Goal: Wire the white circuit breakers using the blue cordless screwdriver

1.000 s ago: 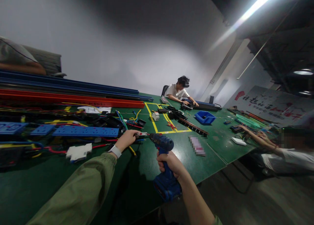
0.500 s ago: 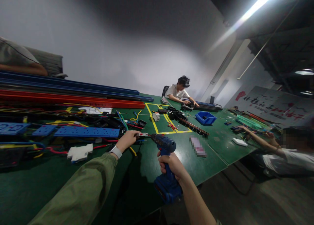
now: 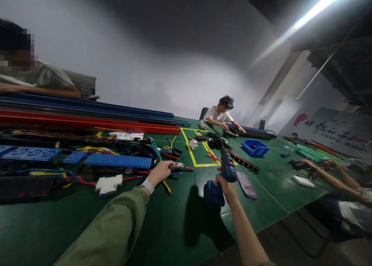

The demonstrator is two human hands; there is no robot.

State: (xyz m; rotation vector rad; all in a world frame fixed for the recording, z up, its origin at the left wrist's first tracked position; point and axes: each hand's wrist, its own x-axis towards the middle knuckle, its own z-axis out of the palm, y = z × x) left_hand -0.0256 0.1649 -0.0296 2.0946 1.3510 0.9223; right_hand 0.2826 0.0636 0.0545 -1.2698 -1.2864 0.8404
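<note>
My left hand [image 3: 160, 172], with a watch on its wrist, pinches a small light-grey breaker-like module [image 3: 178, 165] with a red mark. Red and blue wires [image 3: 188, 169] show just past it; whether they join the module I cannot tell. My right hand [image 3: 228, 185] is wrapped round the grip of a blue cordless drill [image 3: 228, 168], held above the table and apart from the module. The drill's tip points away, toward the taped area. To the left of my left hand lies a white circuit breaker [image 3: 109, 184], near a red wire.
Blue socket strips [image 3: 116, 160] and long orange trunking [image 3: 87, 120] lie at the left. Yellow tape [image 3: 190, 153] marks the green table [image 3: 168, 227], with a small white block [image 3: 193, 144] inside. A blue bin [image 3: 254, 148] and phone [image 3: 246, 184] are rightward. Co-workers sit around.
The drill has moved away from the module, to the right and farther forward, and its tip has turned away. The left hand still holds the module. The whole view has shifted slightly.
</note>
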